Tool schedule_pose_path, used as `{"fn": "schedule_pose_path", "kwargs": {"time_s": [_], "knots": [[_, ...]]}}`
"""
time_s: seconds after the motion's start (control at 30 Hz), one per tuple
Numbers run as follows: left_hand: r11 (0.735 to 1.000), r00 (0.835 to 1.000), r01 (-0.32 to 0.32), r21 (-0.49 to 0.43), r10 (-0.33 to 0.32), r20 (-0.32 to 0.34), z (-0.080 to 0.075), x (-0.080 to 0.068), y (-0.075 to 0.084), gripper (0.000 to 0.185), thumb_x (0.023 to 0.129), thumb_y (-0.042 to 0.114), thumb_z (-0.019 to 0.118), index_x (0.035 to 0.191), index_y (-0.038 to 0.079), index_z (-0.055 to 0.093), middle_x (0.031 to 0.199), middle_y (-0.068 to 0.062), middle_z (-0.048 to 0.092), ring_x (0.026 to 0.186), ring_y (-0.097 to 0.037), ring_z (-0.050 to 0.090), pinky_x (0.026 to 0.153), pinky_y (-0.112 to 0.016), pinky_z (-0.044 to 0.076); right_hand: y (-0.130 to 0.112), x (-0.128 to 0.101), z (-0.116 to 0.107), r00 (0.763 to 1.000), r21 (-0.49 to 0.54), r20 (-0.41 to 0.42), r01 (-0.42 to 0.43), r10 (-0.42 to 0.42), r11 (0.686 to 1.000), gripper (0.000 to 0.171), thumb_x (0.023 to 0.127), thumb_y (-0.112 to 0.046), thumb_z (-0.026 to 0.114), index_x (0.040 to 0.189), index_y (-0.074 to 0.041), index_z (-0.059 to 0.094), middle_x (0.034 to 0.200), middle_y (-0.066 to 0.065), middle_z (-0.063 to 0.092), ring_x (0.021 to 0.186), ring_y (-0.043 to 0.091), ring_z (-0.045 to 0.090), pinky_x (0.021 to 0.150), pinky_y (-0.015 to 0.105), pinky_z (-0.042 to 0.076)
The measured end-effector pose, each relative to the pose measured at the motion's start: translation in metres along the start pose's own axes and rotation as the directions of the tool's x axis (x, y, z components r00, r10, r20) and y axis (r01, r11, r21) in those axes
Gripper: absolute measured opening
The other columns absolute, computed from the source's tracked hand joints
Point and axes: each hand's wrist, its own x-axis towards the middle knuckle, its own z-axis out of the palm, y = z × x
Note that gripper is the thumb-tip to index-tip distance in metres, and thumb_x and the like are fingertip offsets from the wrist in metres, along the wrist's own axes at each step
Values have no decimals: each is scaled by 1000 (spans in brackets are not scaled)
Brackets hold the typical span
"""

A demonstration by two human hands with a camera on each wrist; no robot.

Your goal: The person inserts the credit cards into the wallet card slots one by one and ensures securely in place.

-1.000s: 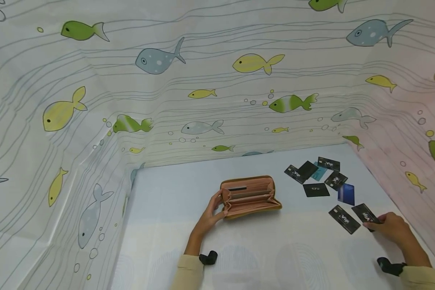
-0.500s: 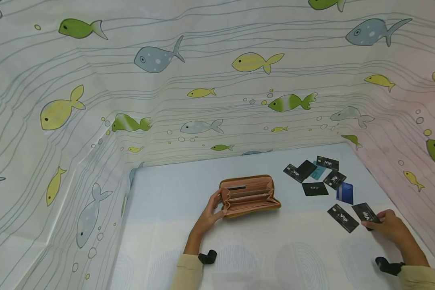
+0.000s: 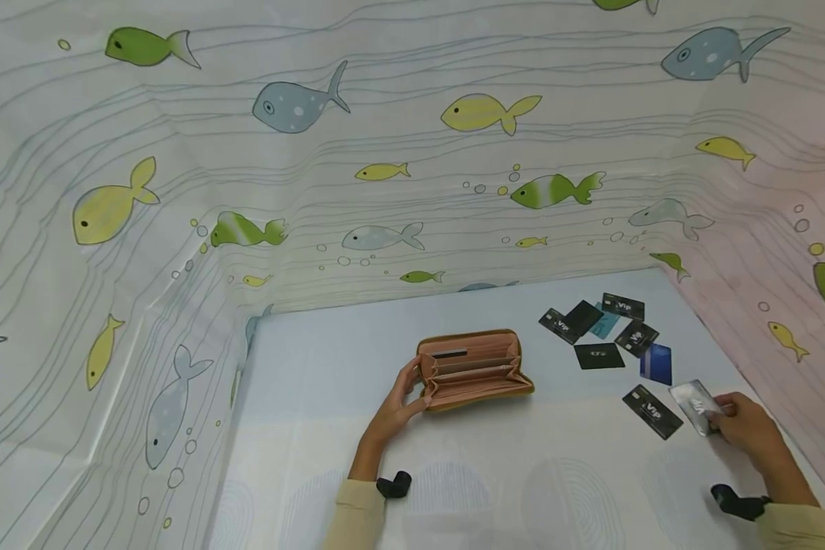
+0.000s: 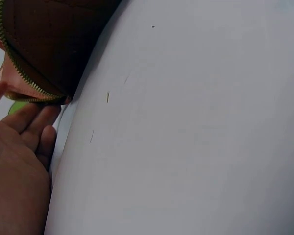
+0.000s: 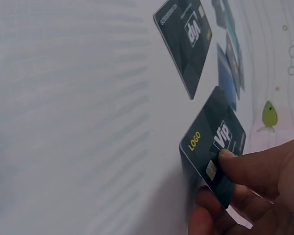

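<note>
My left hand [image 3: 387, 418] grips the left end of an open zip-around wallet [image 3: 473, 391], which has a pinkish-tan lining and a card showing in one slot. The left wrist view catches the wallet's brown quilted outside [image 4: 54, 39] and brass zip, with fingers at its corner. Over at the right, my right hand [image 3: 751, 429] pinches a black VIP card [image 5: 206, 128] between thumb and fingers. That card is tilted, one edge raised off the table, and it shines silvery in the head view. Just left of it lies another black VIP card [image 3: 652, 412], flat.
Farther back on the right, several cards lie scattered, some overlapping: black ones [image 3: 599, 356], a teal one [image 3: 605, 325] and a blue one [image 3: 656, 364]. Fish-patterned sheeting [image 3: 385, 206] rises behind and beside the white table [image 3: 330, 367].
The card in my right hand has tilted up from the table and now reflects light where it looked black before. My left hand and the wallet hold their place.
</note>
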Motion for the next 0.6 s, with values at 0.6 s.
{"fn": "schedule_pose_path", "kwargs": {"time_s": [0.6], "knots": [[1000, 1000, -11, 16, 11, 4, -2, 1, 1, 78, 99, 10, 59, 161, 4, 12, 164, -22, 21, 151, -42, 22, 117, -66, 22, -6, -4, -15, 1000, 65, 8, -7, 6, 998, 38, 97, -10, 58, 119, 21, 51, 100, 35, 60, 75, 25, 62, 57, 34, 54]]}}
